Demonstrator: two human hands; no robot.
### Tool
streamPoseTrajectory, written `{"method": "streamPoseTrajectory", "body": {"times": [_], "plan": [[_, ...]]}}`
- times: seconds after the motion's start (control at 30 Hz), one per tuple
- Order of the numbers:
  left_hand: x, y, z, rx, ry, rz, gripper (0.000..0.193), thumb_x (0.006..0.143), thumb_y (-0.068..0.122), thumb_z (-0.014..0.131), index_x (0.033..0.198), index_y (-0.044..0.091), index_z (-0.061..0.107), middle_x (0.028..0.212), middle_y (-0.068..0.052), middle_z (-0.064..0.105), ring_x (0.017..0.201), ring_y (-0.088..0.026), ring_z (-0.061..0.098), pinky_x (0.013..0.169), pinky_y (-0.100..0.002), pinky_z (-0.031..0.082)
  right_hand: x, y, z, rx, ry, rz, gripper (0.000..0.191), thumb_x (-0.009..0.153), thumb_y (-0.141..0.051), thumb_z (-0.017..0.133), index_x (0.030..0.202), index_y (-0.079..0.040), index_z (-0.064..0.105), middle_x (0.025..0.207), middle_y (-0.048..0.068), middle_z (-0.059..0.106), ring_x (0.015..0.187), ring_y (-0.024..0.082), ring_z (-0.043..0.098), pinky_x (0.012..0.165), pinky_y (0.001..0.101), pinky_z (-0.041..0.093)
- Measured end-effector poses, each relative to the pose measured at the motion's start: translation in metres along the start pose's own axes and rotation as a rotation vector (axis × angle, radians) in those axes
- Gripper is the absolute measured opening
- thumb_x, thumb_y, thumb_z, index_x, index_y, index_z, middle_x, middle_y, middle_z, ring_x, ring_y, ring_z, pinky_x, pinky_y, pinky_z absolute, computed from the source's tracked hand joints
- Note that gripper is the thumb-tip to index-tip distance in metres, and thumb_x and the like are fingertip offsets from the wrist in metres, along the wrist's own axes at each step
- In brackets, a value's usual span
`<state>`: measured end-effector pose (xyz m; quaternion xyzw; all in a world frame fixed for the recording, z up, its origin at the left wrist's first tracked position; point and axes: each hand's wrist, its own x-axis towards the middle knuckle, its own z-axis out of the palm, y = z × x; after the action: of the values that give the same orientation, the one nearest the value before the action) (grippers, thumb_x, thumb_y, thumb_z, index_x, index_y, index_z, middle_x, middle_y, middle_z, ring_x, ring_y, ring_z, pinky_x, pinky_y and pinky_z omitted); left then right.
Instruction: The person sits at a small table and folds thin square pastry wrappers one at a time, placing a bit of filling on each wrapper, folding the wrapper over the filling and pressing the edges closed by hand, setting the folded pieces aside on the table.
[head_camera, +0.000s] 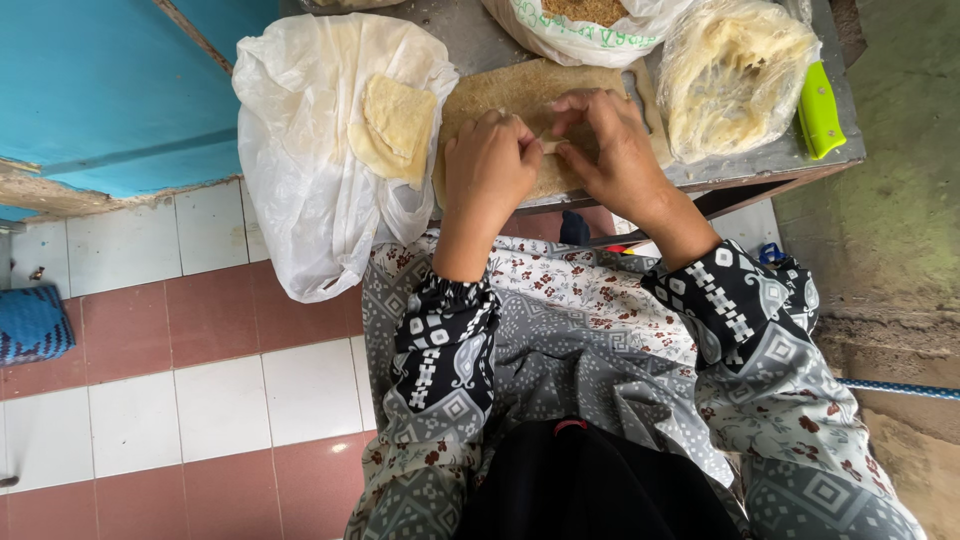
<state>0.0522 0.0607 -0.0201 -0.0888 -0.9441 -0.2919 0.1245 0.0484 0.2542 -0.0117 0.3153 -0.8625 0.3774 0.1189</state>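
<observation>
Pinched w/ both hands, left hand (487, 165) & right hand (612, 150), fingertips together on one small pale soft dough piece (549, 138) over round flat crumb-coated tan board (520, 105) on grey metal table (745, 170), beside two folded yellow wrappers (397, 125) on crinkled white plastic bag (300, 180), one green-handled knife (818, 110).

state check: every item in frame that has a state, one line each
left hand: fingers bent, pinching the dough piece
right hand: fingers bent, pinching the same piece
dough piece: small, pale, held between both hands over the board
board: flat on the metal table, dusted with crumbs
folded wrappers: stacked on the white plastic bag
clear bag: full, lying on its side
crumb bag: open at top
green knife handle: lying at the table edge
</observation>
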Motion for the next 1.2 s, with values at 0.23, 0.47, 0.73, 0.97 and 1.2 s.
{"method": "streamPoseTrajectory", "body": {"times": [0.23,0.47,0.73,0.97,1.2], "plan": [[0.002,-0.013,-0.007,-0.264,0.056,0.117,0.020,0.097,0.009,0.070,0.116,0.014,0.064,0.104,-0.002,0.071,0.106,-0.027,0.068,0.094,-0.045,0.052,0.001,-0.001,0.003,-0.138,-0.005,-0.051,0.051,0.093,-0.006,0.077,0.138,-0.006,0.053,0.112,0.003,0.073,0.114,0.030,0.062,0.102,0.0452,0.040],[-0.014,-0.006,0.003,-0.209,0.142,0.214,0.060,0.092,0.015,0.072,0.146,0.013,0.046,0.106,0.001,0.071,0.108,-0.024,0.064,0.095,-0.045,0.044,0.001,-0.002,0.009,-0.242,0.035,-0.068,0.053,0.093,-0.010,0.080,0.139,-0.007,0.056,0.114,0.005,0.072,0.113,0.030,0.060,0.099,0.0438,0.040],[-0.020,-0.004,0.008,0.076,0.256,0.296,0.071,0.093,0.020,0.074,0.155,0.017,0.038,0.108,0.002,0.071,0.113,-0.018,0.064,0.097,-0.041,0.042,-0.005,-0.002,0.007,-0.179,0.105,-0.093,0.064,0.093,-0.004,0.078,0.150,-0.006,0.051,0.118,0.002,0.073,0.115,0.027,0.059,0.102,0.0427,0.040],[-0.015,-0.009,0.002,0.047,0.312,0.228,0.077,0.100,0.028,0.069,0.162,0.018,0.026,0.102,0.004,0.071,0.105,-0.016,0.065,0.098,-0.041,0.041,0.000,-0.012,0.015,-0.433,0.081,-0.158,0.062,0.101,-0.005,0.076,0.156,-0.010,0.048,0.118,0.001,0.074,0.118,0.026,0.061,0.106,0.0432,0.042],[-0.014,-0.045,-0.039,-0.204,0.675,0.130,0.058,0.114,0.016,0.055,0.164,0.014,0.025,0.105,0.003,0.073,0.101,-0.012,0.068,0.104,-0.031,0.046,0.014,-0.023,0.014,-0.503,-0.135,-0.106,0.096,0.078,0.014,0.054,0.165,-0.002,0.017,0.148,0.012,0.063,0.149,0.037,0.046,0.123,0.0570,0.022]]}}
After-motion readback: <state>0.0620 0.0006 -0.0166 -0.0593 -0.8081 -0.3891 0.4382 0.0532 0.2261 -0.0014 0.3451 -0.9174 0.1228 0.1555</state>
